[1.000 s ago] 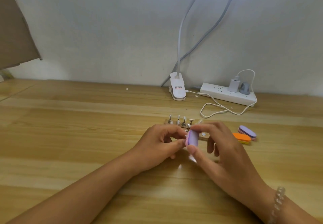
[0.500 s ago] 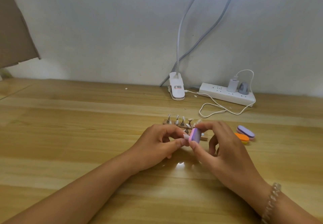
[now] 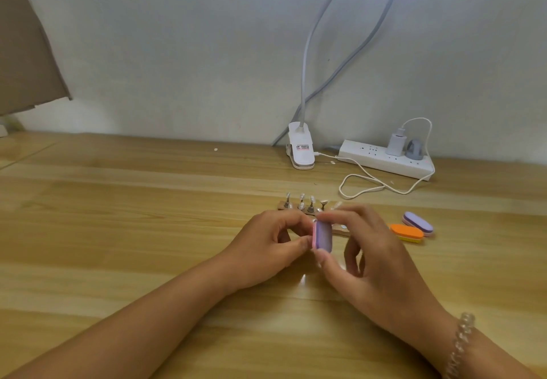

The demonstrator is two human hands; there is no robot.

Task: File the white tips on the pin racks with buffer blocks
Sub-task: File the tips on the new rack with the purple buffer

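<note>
The right hand [image 3: 376, 263] grips a small oval buffer block with a purple face and a pink edge [image 3: 322, 235], thumb under its near end and forefinger curled over its far end, so the block stands nearly upright above the table. The left hand [image 3: 266, 248] meets it from the other side: its thumb and forefinger are curled and pinched together right against the block's pink edge. Whatever they may hold is hidden behind the block, so I cannot tell whether that hand grips anything. A clear beaded bracelet [image 3: 460, 340] sits on the right wrist.

Just behind the hands lies a tan strip-shaped pin rack [image 3: 282, 205] with upright metal pins carrying small white tips [image 3: 302, 196]; its right part is covered by the fingers. To the right, near the rack, an orange-and-yellow oval buffer block [image 3: 406, 232] and a purple oval buffer block [image 3: 418, 223] lie touching on the light wooden table [image 3: 118, 230]. Further back, by the wall, are a white clip lamp base [image 3: 301, 150] and a white power strip [image 3: 381, 163].
</note>
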